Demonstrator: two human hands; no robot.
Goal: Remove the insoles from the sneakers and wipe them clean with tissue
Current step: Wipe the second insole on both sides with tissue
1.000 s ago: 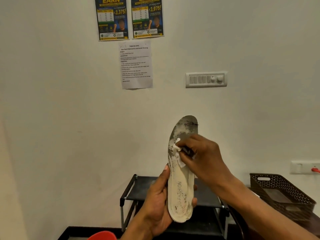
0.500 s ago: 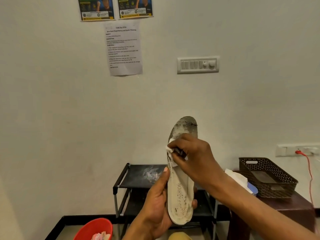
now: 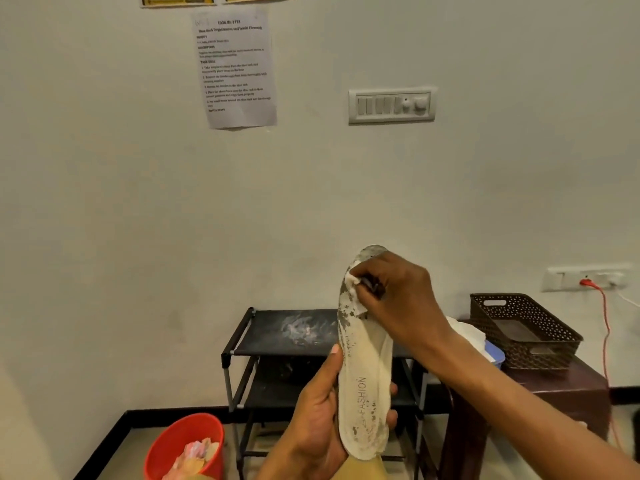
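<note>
my right hand (image 3: 398,299), fingers pinching a crumpled white tissue (image 3: 356,296), has climbed to the grimy toe of the upright cream foam insole (image 3: 363,382). my left hand (image 3: 311,420) curls round its heel. i judge the toe still needs wiping.

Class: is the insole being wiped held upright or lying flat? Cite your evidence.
Upright: the insole is held by its lower end, long axis vertical, with the dirty tip pointing up above the tissue.
</note>
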